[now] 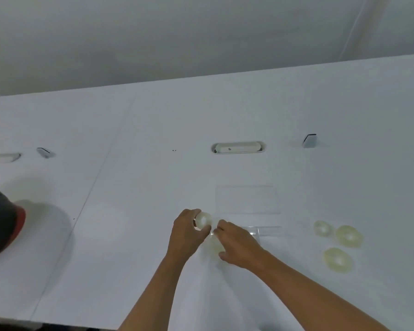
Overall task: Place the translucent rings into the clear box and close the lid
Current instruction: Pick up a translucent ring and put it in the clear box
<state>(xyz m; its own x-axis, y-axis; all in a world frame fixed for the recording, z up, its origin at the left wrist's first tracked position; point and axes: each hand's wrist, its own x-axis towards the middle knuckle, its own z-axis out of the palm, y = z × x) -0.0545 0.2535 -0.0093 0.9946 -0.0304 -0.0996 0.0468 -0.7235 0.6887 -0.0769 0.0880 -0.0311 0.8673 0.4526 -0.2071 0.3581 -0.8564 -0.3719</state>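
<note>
Nearest you, three pale, milky rings are lying flat on the white bench, right of your hands. Your right hand is curling its fingers over another ring. Your left hand is gripping an upright ring. Beyond them the clear box is sitting open, its lid barely visible.

Low in the frame's centre, the left hand grips a translucent ring — the right hand lies just beside it, over the clear box. Three more rings rest on the white table at lower right — apart from the box.
</note>
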